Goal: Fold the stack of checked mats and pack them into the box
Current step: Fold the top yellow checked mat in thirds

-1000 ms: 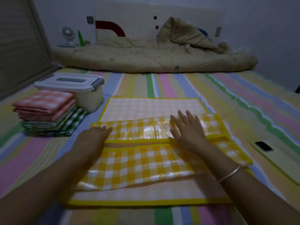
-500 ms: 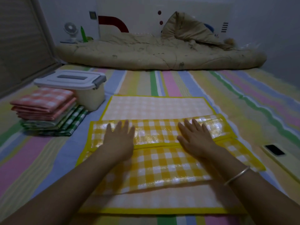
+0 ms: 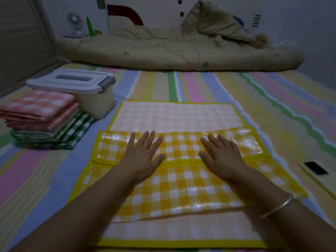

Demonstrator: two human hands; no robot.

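While the lidded box (image 3: 85, 93) is sitting beyond the yellow mat's (image 3: 181, 186) left corner, you are pressing your left hand (image 3: 143, 157) and right hand (image 3: 222, 157), fingers spread, flat on its folded flaps.

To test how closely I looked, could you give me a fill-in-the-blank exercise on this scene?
The left hand and right hand press flat on the ____ checked mat.
In the folded stack beside the box, pink mats lie on ____ ones.
A bangle circles the ____ wrist.
Missing words: yellow, green, right.
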